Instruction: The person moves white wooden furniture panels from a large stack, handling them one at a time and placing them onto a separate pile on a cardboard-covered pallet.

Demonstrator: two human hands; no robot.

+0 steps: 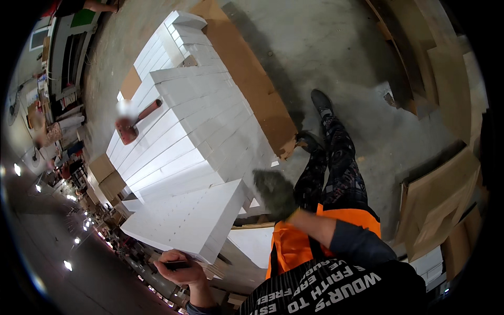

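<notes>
At the left, a person in red point(129, 127) is beside the large pile of white boards point(184, 121); I count one such pile. Lower down, the left hand point(181, 266) is curled narrowly around one dark pen point(176, 264) and touches the lower edge of one white bundle point(189, 220), which lies raised between both hands. I judge that the bundle is being lifted or carried; the next move needs a firm, level hold at both ends. The gloved right hand point(275, 192) is at its right corner; it is blurred, so I cannot tell the fingers. Brown cardboard sheets point(441, 199) lean at the right.
</notes>
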